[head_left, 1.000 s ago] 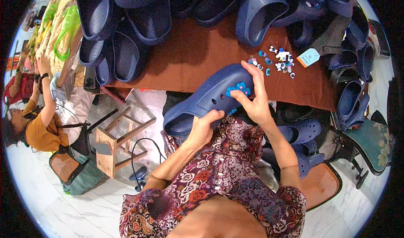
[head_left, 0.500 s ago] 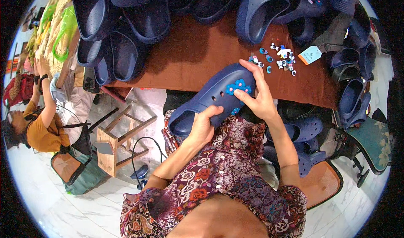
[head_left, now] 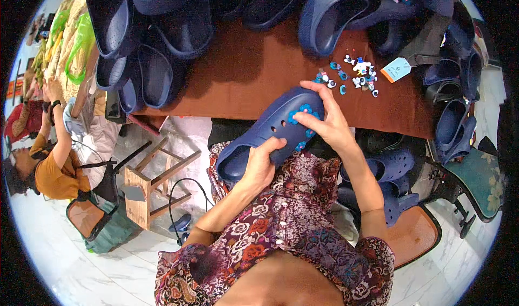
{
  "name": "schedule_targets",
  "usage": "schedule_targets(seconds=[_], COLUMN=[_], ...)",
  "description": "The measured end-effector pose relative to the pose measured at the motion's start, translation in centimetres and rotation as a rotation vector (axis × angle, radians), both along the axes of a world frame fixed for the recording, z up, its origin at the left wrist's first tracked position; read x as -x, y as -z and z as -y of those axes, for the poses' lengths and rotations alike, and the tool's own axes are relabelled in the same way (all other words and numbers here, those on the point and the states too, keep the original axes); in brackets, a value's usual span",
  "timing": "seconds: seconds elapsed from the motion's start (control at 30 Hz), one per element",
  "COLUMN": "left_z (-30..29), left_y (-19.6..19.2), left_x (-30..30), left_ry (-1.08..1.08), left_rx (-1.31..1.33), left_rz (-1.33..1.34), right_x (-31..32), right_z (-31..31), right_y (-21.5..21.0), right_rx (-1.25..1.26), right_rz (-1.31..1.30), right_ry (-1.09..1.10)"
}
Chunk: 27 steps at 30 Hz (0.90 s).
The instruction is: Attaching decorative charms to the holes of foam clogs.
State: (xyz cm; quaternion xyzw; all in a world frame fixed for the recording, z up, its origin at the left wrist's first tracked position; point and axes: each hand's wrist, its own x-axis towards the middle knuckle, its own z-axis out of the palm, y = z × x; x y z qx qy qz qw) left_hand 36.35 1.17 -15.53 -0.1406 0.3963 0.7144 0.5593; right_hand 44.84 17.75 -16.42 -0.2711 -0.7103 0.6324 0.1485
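Note:
A dark blue clog (head_left: 258, 126) is held tilted above my lap, its toe pointing up and to the right. My left hand (head_left: 263, 163) grips its side near the foot opening, thumb lying on top. My right hand (head_left: 328, 119) wraps the toe end, fingers over the far edge and thumb pressing by the flower charms (head_left: 306, 110). These charms are blue with pink centres and sit in holes on the clog's upper. Some holes nearer the opening are bare. The clog's sole and the fingers of my left hand beneath it are hidden.
Small loose charms (head_left: 361, 76) and a tag (head_left: 396, 70) lie on the brown-covered table (head_left: 243, 73). Several blue clogs (head_left: 186, 25) line its back and sides. A wooden stool (head_left: 138, 198) stands at left, near a person in an orange top (head_left: 62, 173). Chairs (head_left: 413, 235) stand at right.
My right thumb has shifted slightly left across the flower charms, and more of the lower ones show now. The clog stays in both hands.

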Motion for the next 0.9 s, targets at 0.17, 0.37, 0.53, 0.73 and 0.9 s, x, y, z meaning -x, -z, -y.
schedule_targets(seconds=[0.17, 0.37, 0.53, 0.73, 0.9], left_z=[0.1, 0.3, 0.4, 0.9, 0.7], left_y=[-0.6, -0.2, -0.8, -0.5, -0.9], left_x=[-0.3, 0.3, 0.6, 1.3, 1.6], left_ry=[-0.023, -0.043, -0.051, -0.123, -0.108], left_rx=[0.102, 0.132, 0.16, 0.166, 0.18], left_rz=[-0.038, 0.028, 0.061, 0.066, 0.073], right_x=[0.5, 1.0, 0.9, -0.9, -1.9], right_z=[0.9, 1.5, 1.5, -2.0, -4.7], right_y=[-0.4, -0.4, -0.4, 0.7, 1.1], right_rx=[-0.255, -0.373, -0.43, -0.398, -0.558], right_rz=[0.024, 0.077, 0.018, -0.003, 0.092], right_ry=[0.045, 0.045, 0.043, 0.249, 0.329])
